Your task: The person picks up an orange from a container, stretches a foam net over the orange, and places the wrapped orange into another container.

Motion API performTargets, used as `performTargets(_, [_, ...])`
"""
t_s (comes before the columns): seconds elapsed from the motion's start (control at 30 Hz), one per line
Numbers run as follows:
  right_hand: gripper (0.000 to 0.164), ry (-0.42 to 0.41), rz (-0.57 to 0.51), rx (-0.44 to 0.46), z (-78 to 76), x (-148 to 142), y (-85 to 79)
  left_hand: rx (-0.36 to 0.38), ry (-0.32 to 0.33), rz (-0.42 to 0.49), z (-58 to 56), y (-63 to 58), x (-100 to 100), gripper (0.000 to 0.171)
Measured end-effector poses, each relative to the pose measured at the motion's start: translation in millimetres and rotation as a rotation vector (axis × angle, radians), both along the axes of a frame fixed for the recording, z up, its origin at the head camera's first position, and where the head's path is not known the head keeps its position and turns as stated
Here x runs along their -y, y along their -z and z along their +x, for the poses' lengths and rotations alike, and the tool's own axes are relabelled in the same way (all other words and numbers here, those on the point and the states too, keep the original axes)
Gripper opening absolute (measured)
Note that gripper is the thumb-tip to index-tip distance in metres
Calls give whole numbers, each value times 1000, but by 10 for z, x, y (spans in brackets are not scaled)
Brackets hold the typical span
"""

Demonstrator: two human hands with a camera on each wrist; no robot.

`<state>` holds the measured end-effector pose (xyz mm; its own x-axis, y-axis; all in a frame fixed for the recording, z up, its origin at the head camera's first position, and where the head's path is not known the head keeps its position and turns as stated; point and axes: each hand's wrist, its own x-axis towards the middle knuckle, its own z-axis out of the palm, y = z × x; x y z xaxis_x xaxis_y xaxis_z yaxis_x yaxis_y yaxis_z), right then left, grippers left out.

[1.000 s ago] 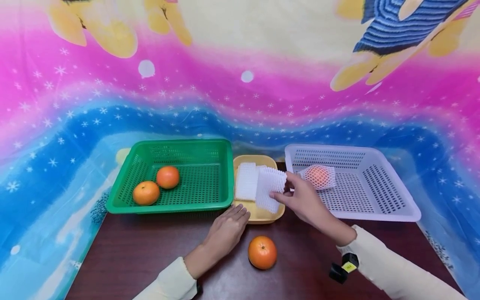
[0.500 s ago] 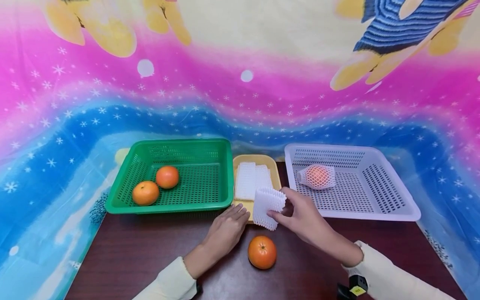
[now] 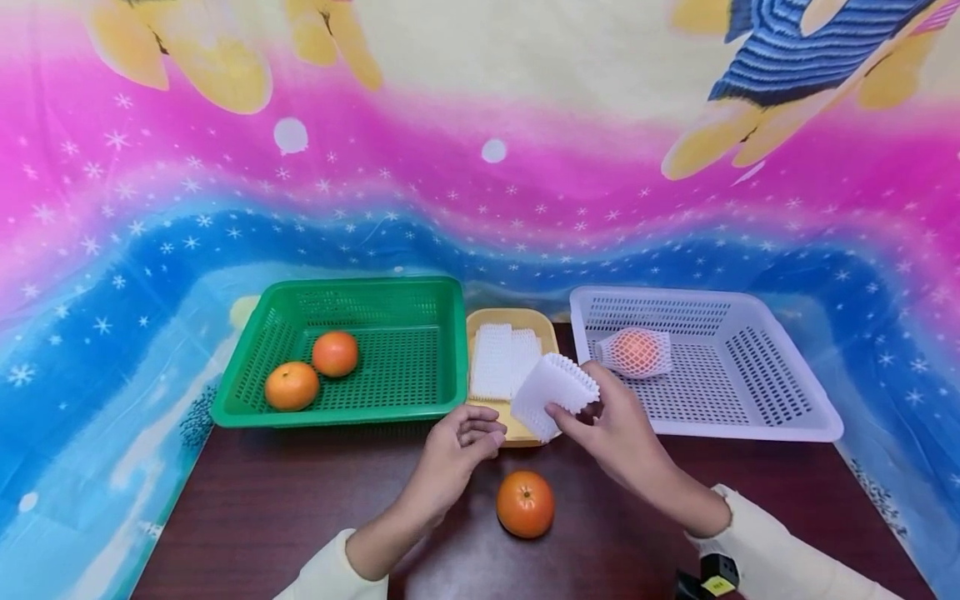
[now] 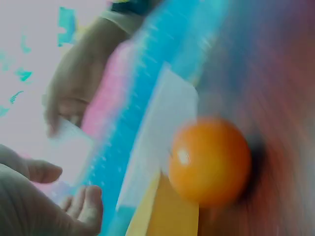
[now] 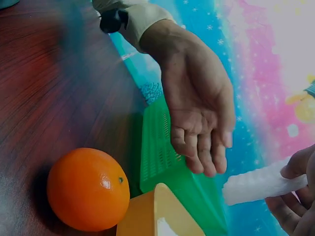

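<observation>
My right hand pinches a white foam net sleeve between thumb and fingers, over the front of the yellow tray. In the right wrist view the sleeve is seen edge-on, still flat. My left hand is raised just left of it, palm turned inward, fingers loosely bent and holding nothing; the right wrist view shows that palm bare. An orange rests on the table in front of the tray, between both forearms. More white foam sleeves lie flat in the tray.
Left of the tray, a green basket holds two oranges. On the right, a pale lilac basket contains a net-wrapped orange. A printed cloth hangs behind the dark wood table.
The right hand has drawn the foam sleeve out of the tray toward me, then tilted it. My left hand has lifted off the tray's edge and rolled its palm inward. The orange has stayed put.
</observation>
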<state>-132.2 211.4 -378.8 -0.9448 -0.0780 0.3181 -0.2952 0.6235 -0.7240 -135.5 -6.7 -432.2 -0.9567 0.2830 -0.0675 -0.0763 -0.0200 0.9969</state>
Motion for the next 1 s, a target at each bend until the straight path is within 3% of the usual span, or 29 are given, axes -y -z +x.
performTargets(0.1, [35,19,0,-46,-2,14,4,240,29,240,6,-76,-26,40])
performTargets(0.2, [37,20,-12,-86,-6,33,15,359,43,370,-11,-105,-62,42])
performTargets(0.27, [36,17,-28,-96,-10,45,18,394,42,401,-25,-111,-86,39])
performTargets(0.4, [35,25,-41,-113,-10,68,24,404,41,418,-27,-120,-116,33])
performTargets(0.6, [35,32,-75,-131,-11,93,27,362,30,427,-38,-145,-152,34])
performTargets(0.73, [36,16,-83,-165,-19,104,36,349,10,439,-45,-149,-192,22])
performTargets(0.83, [40,10,-61,-211,-24,113,57,329,-18,452,-43,-159,-224,12])
performTargets(1.0, [47,-7,9,-289,-36,131,109,283,-64,437,-69,-180,-257,12])
